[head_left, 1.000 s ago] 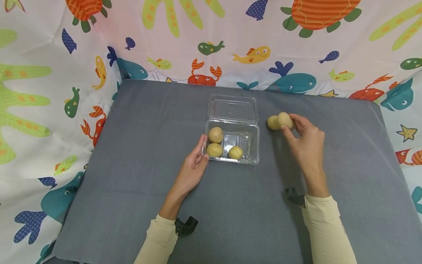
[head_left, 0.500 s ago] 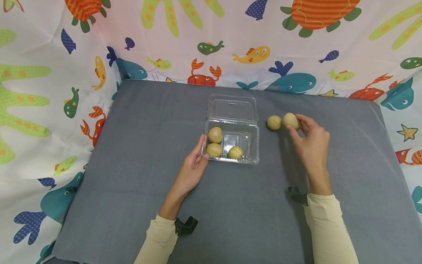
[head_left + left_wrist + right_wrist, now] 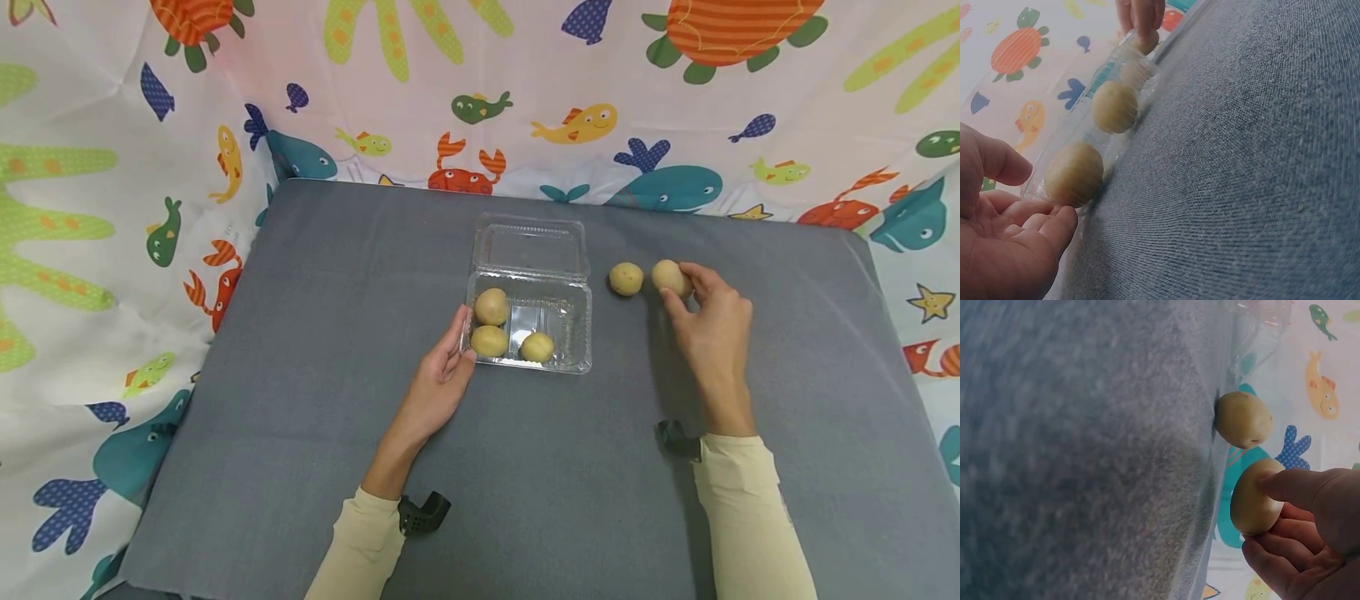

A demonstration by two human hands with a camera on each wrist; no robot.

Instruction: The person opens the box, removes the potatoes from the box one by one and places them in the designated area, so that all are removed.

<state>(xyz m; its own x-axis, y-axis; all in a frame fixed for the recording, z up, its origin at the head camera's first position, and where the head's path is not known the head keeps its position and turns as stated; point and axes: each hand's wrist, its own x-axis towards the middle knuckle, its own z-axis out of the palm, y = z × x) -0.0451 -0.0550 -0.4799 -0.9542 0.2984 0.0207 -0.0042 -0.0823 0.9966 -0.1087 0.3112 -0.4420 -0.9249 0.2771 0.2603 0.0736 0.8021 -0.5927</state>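
A clear plastic clamshell container (image 3: 570,329) lies on the cloth with its lid (image 3: 529,247) folded back. Inside are three potatoes: two at the left side, one above the other (image 3: 492,307), and one near the front middle (image 3: 537,347). My left hand (image 3: 438,379) grips the container's left edge, thumb and fingers about its rim in the left wrist view. To the right, my right hand (image 3: 708,333) pinches a potato (image 3: 1256,497) between thumb and fingers. Just left of it another potato (image 3: 626,279) sits on the cloth, a small gap between the two.
A grey cloth (image 3: 315,333) covers the table. Behind it and along the left hangs a white curtain (image 3: 405,117) printed with sea animals. Dark wrist cameras (image 3: 424,513) are worn at both cuffs.
My right hand has moved rightward with its potato, which overlapped the other loose potato in the head view and is now apart from it. The left hand and container have stayed put.
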